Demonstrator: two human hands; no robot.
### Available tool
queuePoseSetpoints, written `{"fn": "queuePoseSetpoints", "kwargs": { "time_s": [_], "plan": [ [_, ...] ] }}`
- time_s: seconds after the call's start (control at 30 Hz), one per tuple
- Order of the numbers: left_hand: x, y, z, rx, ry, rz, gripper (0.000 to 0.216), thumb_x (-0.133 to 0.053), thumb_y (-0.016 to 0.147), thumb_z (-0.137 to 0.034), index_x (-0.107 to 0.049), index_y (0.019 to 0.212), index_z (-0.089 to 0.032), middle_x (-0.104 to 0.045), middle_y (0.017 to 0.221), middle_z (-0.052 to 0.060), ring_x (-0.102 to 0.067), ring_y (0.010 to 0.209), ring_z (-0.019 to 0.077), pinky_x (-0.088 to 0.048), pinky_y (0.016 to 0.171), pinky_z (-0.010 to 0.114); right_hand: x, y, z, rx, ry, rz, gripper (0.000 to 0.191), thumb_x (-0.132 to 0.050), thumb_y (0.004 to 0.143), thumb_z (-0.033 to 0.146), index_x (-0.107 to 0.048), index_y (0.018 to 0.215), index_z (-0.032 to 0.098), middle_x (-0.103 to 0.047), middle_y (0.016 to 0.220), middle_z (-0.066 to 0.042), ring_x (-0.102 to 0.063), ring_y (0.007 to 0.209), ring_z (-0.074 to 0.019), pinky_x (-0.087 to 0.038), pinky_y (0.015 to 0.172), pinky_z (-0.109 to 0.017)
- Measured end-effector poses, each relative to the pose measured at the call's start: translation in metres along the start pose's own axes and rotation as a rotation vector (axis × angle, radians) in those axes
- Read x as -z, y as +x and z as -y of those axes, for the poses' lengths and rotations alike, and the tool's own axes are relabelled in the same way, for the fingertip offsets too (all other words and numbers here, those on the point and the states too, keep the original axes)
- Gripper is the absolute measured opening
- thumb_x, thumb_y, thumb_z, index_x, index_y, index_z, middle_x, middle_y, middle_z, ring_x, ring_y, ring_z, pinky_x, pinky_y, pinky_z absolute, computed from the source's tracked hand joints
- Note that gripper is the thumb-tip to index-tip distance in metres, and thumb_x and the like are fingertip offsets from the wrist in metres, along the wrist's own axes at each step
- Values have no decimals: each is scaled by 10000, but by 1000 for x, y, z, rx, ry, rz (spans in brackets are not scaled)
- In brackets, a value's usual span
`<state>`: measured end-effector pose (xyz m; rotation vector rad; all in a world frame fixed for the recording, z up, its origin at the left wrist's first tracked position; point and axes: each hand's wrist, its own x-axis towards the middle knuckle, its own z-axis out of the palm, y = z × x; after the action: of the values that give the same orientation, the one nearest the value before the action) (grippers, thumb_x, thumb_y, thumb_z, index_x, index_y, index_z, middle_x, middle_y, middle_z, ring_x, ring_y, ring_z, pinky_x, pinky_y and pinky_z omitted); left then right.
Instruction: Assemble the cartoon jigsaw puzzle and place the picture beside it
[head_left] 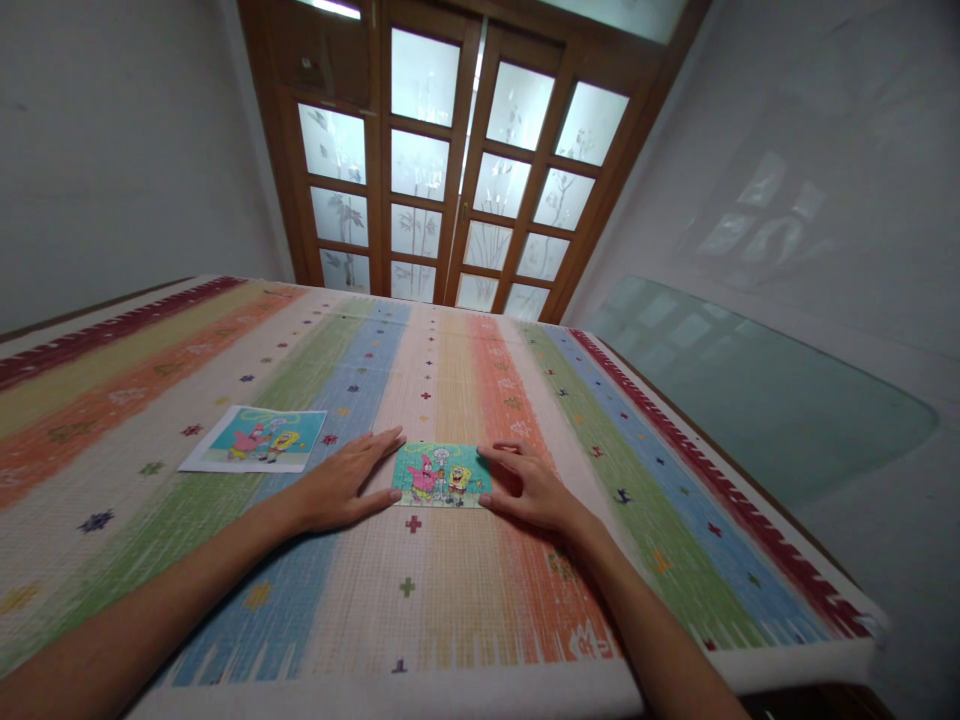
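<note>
A small assembled jigsaw puzzle (442,476) with cartoon figures on a teal background lies flat on the striped tablecloth (367,590). My left hand (349,482) rests at its left side, fingers stretched out and thumb apart, with the tips at the puzzle's edge. On the opposite side, my right hand (531,487) is open too, its thumb and fingers spread and touching the right edge. Farther left, a printed picture sheet (259,440) with similar cartoon figures lies on the cloth, slightly creased and apart from my left hand.
The tablecloth covers a large table whose near edge runs below my forearms. Wooden doors (456,150) with frosted glass panes stand beyond the far edge. A pale glass-like panel (750,370) is beside the right edge, along the wall (847,200).
</note>
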<state>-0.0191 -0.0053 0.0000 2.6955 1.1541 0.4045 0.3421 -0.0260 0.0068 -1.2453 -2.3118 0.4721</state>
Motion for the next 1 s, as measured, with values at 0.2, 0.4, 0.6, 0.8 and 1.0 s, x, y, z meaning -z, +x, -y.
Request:
{"fn": "queuePoseSetpoints", "kwargs": {
  "time_s": [0.2, 0.4, 0.6, 0.8, 1.0],
  "plan": [
    [1, 0, 0, -25, 4, -39, 719, -480, 999, -603, -403, 1563, -165, -387, 1645, 157, -460, 1455, 361, -392, 1207, 491, -1, 1, -1, -57, 19, 20, 687, -829, 832, 489, -629, 1426, 209, -580, 1373, -183, -546, 1324, -329, -440, 1151, -538],
    [0, 0, 2, -37, 5, -34, 716, -472, 1010, -592, -362, 1582, -175, -387, 1644, 161, -447, 1465, 353, -378, 1213, 511, -1, 0, -2, -60, 25, 30, 802, -824, 818, 554, -560, 1491, 208, -544, 1440, -192, -479, 1391, -362, -412, 1163, -578],
    [0, 1, 2, -31, 11, -25, 733, -462, 1009, -601, -361, 1583, -156, -384, 1644, 167, -445, 1467, 353, -370, 1222, 503, -1, 1, -2, -45, 19, 37, 783, -832, 813, 548, -581, 1467, 200, -561, 1431, -184, -479, 1373, -346, -417, 1157, -559],
    [0, 1, 2, -35, -4, -39, 727, -481, 1006, -583, -352, 1591, -170, -394, 1637, 167, -447, 1464, 362, -374, 1215, 526, -1, 1, -1, -39, 23, 25, 756, -849, 810, 507, -594, 1449, 191, -589, 1411, -175, -502, 1337, -330, -430, 1145, -548],
    [1, 0, 1, -23, -5, -19, 738, -455, 1013, -610, -330, 1597, -178, -383, 1643, 164, -425, 1482, 346, -352, 1228, 513, -1, 1, -2, -36, 13, 33, 749, -850, 817, 490, -585, 1464, 221, -587, 1428, -164, -507, 1341, -327, -430, 1142, -553]
  ]
}}
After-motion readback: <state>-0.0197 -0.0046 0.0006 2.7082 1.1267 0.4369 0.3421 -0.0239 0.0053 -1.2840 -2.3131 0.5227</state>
